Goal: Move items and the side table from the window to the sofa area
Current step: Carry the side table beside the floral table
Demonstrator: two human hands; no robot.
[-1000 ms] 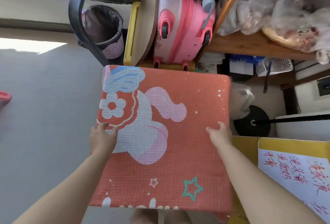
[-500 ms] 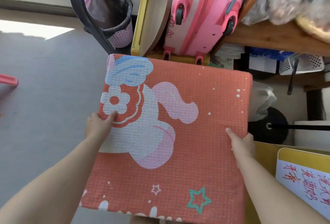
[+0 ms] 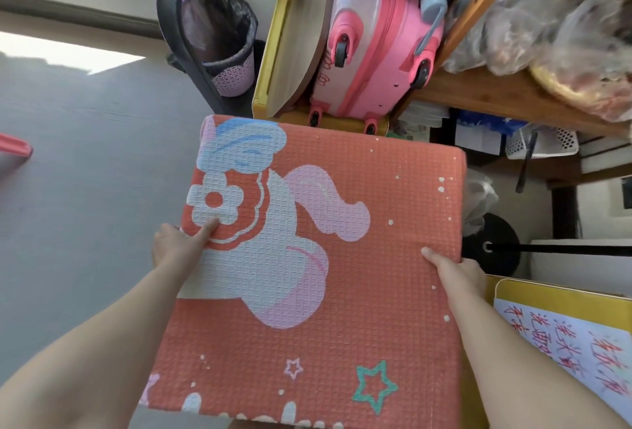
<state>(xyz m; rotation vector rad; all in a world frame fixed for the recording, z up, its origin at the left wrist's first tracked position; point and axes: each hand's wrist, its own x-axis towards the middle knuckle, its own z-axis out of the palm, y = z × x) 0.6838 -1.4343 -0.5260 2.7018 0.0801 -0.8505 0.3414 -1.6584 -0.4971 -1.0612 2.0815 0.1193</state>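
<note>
Cushion (image 3: 376, 292), orange waffle weave with cartoon print, clasped by left grip (image 3: 178, 247) and right grip (image 3: 455, 274).

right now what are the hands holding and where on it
The orange cushion: left hand on its left edge, right hand on its right edge.

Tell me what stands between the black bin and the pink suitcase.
In the head view, a yellow-edged panel and a beige rounded board stand between bin and suitcase.
</note>
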